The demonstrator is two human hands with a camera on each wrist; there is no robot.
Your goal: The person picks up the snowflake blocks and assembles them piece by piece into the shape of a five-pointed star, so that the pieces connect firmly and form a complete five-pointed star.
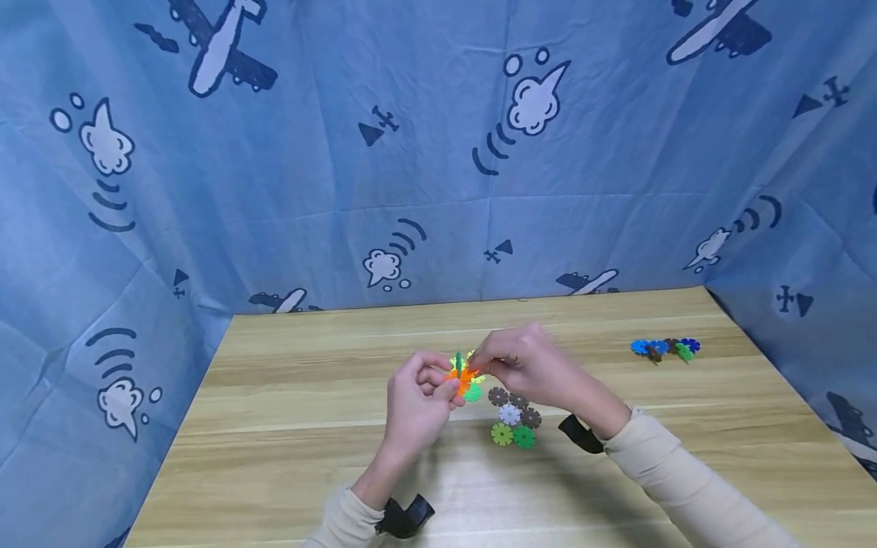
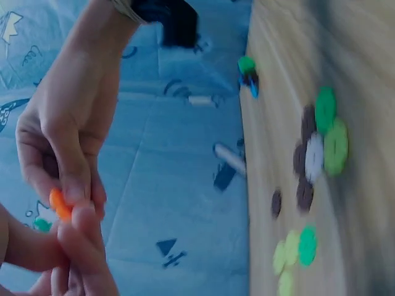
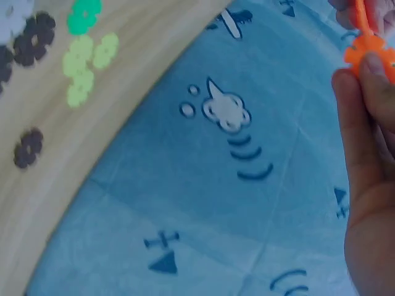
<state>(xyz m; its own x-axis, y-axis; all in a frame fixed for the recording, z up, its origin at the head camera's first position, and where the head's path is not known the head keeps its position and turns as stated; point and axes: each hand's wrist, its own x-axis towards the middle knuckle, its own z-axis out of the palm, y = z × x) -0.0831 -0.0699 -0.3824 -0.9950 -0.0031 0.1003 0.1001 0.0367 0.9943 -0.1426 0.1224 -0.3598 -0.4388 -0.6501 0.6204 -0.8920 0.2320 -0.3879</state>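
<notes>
Both hands meet above the table's middle over orange notched snowflake discs (image 1: 463, 380). My left hand (image 1: 419, 399) pinches one orange disc (image 3: 358, 55) between thumb and fingers. With bent fingertips, my right hand (image 1: 530, 367) pinches a second orange disc (image 3: 362, 17), seen edge-on and touching the first. A green disc (image 1: 459, 361) stands up beside the orange ones; fingers hide how it joins them. Below the hands lie loose brown (image 1: 498, 396), white (image 1: 509, 414), yellow-green (image 1: 502, 434) and green discs (image 1: 524, 437). Pale yellow discs (image 2: 286, 283) and a light green disc (image 2: 307, 245) lie partly behind the hands.
At the table's right rear lies a group of blue, brown and green discs (image 1: 658, 347). A blue curtain printed with planes (image 1: 438, 152) hangs behind and beside the wooden table (image 1: 301, 396). Black straps (image 1: 581, 434) sit on both wrists.
</notes>
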